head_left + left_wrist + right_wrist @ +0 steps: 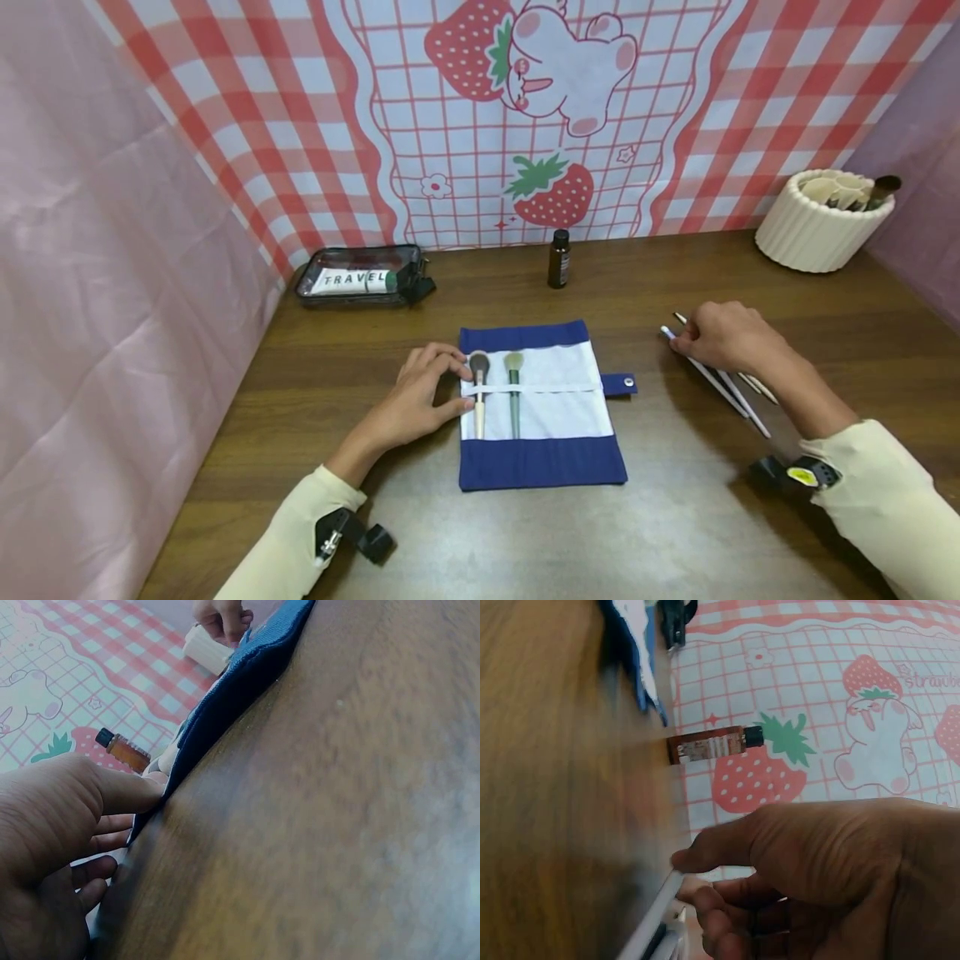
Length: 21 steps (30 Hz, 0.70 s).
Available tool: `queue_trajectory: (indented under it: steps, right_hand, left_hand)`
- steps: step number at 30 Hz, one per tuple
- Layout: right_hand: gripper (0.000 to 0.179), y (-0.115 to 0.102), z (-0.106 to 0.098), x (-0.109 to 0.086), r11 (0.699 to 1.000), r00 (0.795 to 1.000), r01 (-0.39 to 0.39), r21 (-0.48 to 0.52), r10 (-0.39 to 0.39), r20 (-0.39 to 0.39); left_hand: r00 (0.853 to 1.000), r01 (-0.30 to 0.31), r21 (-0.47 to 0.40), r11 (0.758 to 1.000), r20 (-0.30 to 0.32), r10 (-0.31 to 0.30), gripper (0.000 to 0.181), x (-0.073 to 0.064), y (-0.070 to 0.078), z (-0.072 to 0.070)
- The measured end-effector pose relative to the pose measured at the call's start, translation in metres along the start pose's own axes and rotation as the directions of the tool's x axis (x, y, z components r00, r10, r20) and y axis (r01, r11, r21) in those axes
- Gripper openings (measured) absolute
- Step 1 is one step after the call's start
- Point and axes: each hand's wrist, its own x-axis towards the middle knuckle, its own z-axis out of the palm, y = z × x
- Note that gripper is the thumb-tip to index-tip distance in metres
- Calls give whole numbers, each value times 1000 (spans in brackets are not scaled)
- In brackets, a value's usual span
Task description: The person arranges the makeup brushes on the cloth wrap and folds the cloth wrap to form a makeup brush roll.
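Note:
A navy-and-white brush roll [543, 462] lies unfolded on the table. Under its white elastic band sit a makeup brush with dark bristles [479, 367] and a green-handled makeup brush [514, 396]. My left hand [412, 400] rests at the roll's left edge, thumb and fingertips touching it with a gap between them. To the right of the roll, my right hand [731, 337] pinches a slim white makeup brush [654, 919] between thumb and forefinger. Several other slim brushes [761, 387] lie beneath that hand, partly hidden by it.
A small dark bottle [558, 262] stands behind the roll. At the back left lies a clear travel pouch [360, 275] with a tube inside. A ribbed cream holder [817, 225] with brushes stands at the back right. The roll's snap strap [618, 384] sticks out rightward.

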Motion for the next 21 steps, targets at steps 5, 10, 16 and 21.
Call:
queue_trajectory:
  steps: [5, 10, 16, 21]
  right_hand:
    - [17, -5, -5, 1, 998, 996, 62, 29, -60, -69]
    - [16, -9, -11, 3, 993, 991, 88, 82, -80, -104]
    - [24, -11, -12, 7, 933, 985, 156, 324, -123, -120]
    - [29, -13, -14, 12, 829, 981, 191, 526, -139, -137]
  left_hand:
    - [1000, 1, -1, 1000, -2, -1, 30, 0, 0, 0]
    - [1000, 3, 2, 1000, -1, -3, 29, 0, 0, 0]
    - [1000, -1, 10, 1000, -1, 1, 28, 0, -1, 1]
    - [1000, -15, 9, 1000, -10, 15, 28, 1, -2, 2]
